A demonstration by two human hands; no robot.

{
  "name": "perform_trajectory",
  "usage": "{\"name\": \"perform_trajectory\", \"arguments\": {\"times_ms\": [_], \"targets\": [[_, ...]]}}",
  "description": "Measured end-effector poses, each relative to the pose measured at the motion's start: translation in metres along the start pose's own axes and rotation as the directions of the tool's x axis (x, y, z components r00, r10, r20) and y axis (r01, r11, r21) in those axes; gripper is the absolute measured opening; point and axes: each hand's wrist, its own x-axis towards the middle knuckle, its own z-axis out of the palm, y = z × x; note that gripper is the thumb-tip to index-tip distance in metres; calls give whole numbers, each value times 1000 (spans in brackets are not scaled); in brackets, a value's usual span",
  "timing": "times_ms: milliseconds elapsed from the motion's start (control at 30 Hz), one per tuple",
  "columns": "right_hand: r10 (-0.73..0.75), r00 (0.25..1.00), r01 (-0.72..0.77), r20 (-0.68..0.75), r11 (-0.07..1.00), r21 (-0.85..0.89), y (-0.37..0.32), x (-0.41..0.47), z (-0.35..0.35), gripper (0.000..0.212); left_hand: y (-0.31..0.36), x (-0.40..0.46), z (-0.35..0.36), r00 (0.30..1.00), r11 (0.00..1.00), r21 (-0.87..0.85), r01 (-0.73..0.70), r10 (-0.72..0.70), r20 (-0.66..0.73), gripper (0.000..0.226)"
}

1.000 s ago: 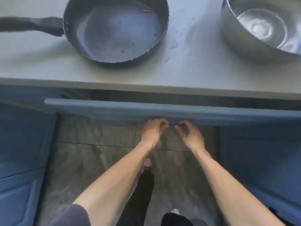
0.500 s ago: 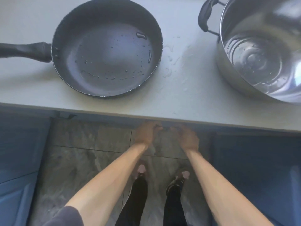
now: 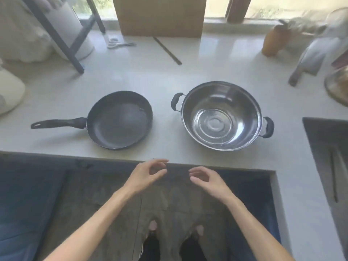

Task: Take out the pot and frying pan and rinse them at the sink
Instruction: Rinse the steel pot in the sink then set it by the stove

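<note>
Both hands have come away from under the worktop edge, where they were curled half a second ago, and now hover in front of it over the floor [image 3: 94,200].

The left hand [image 3: 145,176] is raised with the wrist bent, thumb and forefinger curved toward each other in a loose ring, the fingertips close to the worktop [image 3: 169,78] edge. Its grip is partly open and holds nothing. The right hand [image 3: 209,180] sits just beside it, a little lower, palm turned inward, fingers curled loosely; its grip is also half open and empty. Both forearms reach forward from the bottom of the view.

Ahead of the left hand and slightly to its left lies the frying pan [image 3: 120,120], flat on the worktop, its long axis running left to right with the handle pointing left. Ahead of the right hand stands the pot [image 3: 221,115], upright, mouth up, its two side handles lined up left-rear to right-front. Pan and pot stand apart, side by side. Far to the right of the right hand is the sink [image 3: 327,144].
</note>
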Motion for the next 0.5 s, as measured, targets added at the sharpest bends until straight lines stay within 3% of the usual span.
{"name": "perform_trajectory", "arguments": {"times_ms": [100,300,433,500], "targets": [[-84,992,86,-89,996,23,-29,-35,-42,18,46,-1,-24,995,997,-58,-50,45,-83,24],[-163,954,168,-252,986,1,-59,-57,-115,17,111,23,-62,976,986,16,-168,168,-140,24],[-171,908,159,-383,985,-63,-63,-43,-154,17,128,53,-80,968,982,39,-184,188,-164,28],[-183,849,126,-496,981,-147,-56,-30,-168,19,130,74,-88,973,981,75,-177,186,-139,27]]}}
